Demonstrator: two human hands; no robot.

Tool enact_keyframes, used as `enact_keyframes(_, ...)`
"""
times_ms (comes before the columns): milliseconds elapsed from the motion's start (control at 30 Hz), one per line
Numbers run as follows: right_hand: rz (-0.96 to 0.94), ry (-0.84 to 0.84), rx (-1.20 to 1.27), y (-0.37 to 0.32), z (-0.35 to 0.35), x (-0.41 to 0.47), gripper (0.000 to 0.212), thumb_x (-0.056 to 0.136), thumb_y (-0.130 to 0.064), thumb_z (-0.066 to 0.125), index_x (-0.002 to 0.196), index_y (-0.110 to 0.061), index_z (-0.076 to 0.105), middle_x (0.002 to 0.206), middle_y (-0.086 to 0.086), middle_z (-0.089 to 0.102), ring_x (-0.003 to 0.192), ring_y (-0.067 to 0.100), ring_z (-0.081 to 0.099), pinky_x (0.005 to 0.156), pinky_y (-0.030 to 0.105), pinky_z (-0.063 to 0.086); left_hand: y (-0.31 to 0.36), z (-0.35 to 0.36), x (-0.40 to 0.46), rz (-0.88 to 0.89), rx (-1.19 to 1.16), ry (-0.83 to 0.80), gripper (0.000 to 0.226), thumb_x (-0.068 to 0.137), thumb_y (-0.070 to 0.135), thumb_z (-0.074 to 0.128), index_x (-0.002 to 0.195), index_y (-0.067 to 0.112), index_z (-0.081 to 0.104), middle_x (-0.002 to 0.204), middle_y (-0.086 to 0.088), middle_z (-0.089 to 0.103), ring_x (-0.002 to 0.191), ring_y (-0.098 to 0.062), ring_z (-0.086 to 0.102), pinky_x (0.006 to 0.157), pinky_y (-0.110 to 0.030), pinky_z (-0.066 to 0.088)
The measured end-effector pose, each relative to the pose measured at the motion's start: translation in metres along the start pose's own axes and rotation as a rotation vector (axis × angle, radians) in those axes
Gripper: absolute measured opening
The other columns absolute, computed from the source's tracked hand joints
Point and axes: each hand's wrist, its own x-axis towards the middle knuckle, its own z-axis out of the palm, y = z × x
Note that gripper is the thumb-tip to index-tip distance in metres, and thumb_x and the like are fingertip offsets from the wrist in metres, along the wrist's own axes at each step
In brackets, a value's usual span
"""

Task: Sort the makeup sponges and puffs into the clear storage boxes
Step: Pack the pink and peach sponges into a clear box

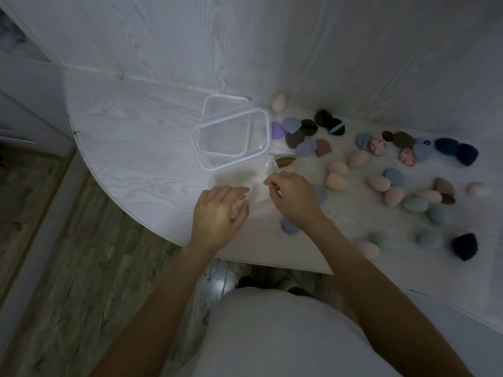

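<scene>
Both my hands, left hand and right hand, seem loosely curled on a clear box, hard to tell. I'd steady it before loading sponges.

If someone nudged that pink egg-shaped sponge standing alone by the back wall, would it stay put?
Probably not. The pink egg-shaped sponge is rounded with a narrow tip, so it would likely tip and roll on the smooth white table. It looks like soft, light foam, likely squashing under fingers.
</scene>
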Motion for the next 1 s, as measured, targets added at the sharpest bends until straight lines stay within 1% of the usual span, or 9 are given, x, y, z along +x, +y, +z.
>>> enact_keyframes(67, 0.094, 0.094, -0.076, 0.021, -0.022, -0.012, 0.019, 0.088, -0.012, 0.051, 0.095, -0.010, 0.068, 0.084, 0.008, 0.067, 0.073, 0.025, 0.060, 0.057, 0.033, 0.044, 0.022, 0.002, 0.018, 0.091, -0.090, 0.076, 0.020, 0.086, 0.021, 0.055, 0.099, 0.014, 0.068, 0.084, 0.003, 0.067, 0.074, -0.012, 0.056, 0.070, -0.021, 0.039)
enact_keyframes(133, 0.250, 0.124, -0.142, 0.050, -0.039, -0.024, 0.019, 0.090, -0.012, 0.050, 0.099, -0.011, 0.066, 0.087, 0.007, 0.066, 0.075, 0.024, 0.059, 0.055, 0.030, 0.037, 0.042, 0.015, 0.039, 0.182, -0.120, 0.055, 0.019, 0.085, 0.018, 0.056, 0.098, 0.012, 0.068, 0.085, 0.001, 0.067, 0.077, -0.013, 0.054, 0.069, -0.019, 0.039)
enact_keyframes(233, 0.392, 0.120, -0.166, 0.102, -0.051, -0.033, 0.022, 0.089, -0.010, 0.051, 0.108, -0.009, 0.062, 0.097, 0.013, 0.063, 0.085, 0.029, 0.059, 0.061, 0.035, 0.043, 0.061, 0.048, 0.078, 0.098, -0.099, -0.206, 0.024, 0.081, 0.021, 0.061, 0.103, 0.013, 0.066, 0.103, -0.005, 0.067, 0.093, -0.022, 0.058, 0.079, -0.025, 0.043)
enact_keyframes(333, 0.425, 0.015, -0.133, 0.138, -0.046, -0.033, 0.036, 0.087, -0.011, 0.056, 0.123, -0.010, 0.054, 0.118, 0.016, 0.055, 0.102, 0.033, 0.053, 0.080, 0.041, 0.045, 0.068, 0.079, 0.110, -0.061, -0.010, -0.486, 0.031, 0.085, 0.021, 0.059, 0.115, 0.013, 0.059, 0.114, -0.008, 0.061, 0.103, -0.026, 0.056, 0.081, -0.033, 0.044)
enact_keyframes(533, 0.379, 0.000, -0.084, 0.163, -0.034, -0.004, 0.041, 0.093, -0.022, 0.048, 0.134, -0.021, 0.044, 0.128, 0.016, 0.044, 0.101, 0.032, 0.050, 0.085, 0.039, 0.043, 0.065, 0.110, 0.130, -0.073, 0.376, -0.657, 0.038, 0.087, 0.010, 0.049, 0.125, 0.014, 0.049, 0.122, -0.009, 0.053, 0.107, -0.026, 0.052, 0.083, -0.033, 0.044)
enact_keyframes(667, 0.415, -0.153, -0.028, 0.167, -0.035, 0.015, 0.043, 0.096, -0.028, 0.043, 0.137, -0.021, 0.035, 0.123, 0.013, 0.043, 0.081, 0.024, 0.052, 0.065, 0.033, 0.043, 0.071, 0.119, 0.138, -0.040, 0.602, -0.658, 0.026, 0.090, 0.007, 0.048, 0.115, 0.010, 0.052, 0.117, -0.010, 0.051, 0.104, -0.026, 0.052, 0.078, -0.033, 0.047)
enact_keyframes(800, 0.392, -0.137, 0.007, 0.171, -0.031, 0.022, 0.031, 0.093, -0.024, 0.046, 0.123, -0.016, 0.048, 0.121, 0.011, 0.048, 0.090, 0.022, 0.054, 0.067, 0.029, 0.042, 0.071, 0.127, 0.141, -0.062, 0.650, -0.644, 0.030, 0.090, 0.005, 0.050, 0.119, 0.010, 0.050, 0.117, -0.011, 0.050, 0.104, -0.025, 0.052, 0.078, -0.032, 0.048)
enact_keyframes(900, 0.356, -0.042, 0.054, 0.171, -0.035, 0.021, 0.031, 0.091, -0.015, 0.048, 0.123, -0.013, 0.051, 0.125, 0.011, 0.046, 0.092, 0.023, 0.054, 0.068, 0.026, 0.040, 0.070, 0.127, 0.139, -0.084, 0.497, -0.605, 0.040, 0.087, 0.006, 0.051, 0.127, 0.010, 0.046, 0.118, -0.012, 0.049, 0.106, -0.026, 0.048, 0.081, -0.033, 0.046)
enact_keyframes(1000, 0.318, 0.078, 0.194, 0.163, -0.046, 0.015, 0.036, 0.087, -0.009, 0.056, 0.123, -0.010, 0.053, 0.125, 0.011, 0.046, 0.099, 0.022, 0.051, 0.072, 0.023, 0.037, 0.073, 0.112, 0.135, -0.091, 0.142, -0.487, 0.050, 0.083, 0.013, 0.059, 0.131, 0.011, 0.046, 0.112, -0.016, 0.051, 0.099, -0.028, 0.049, 0.082, -0.032, 0.043)
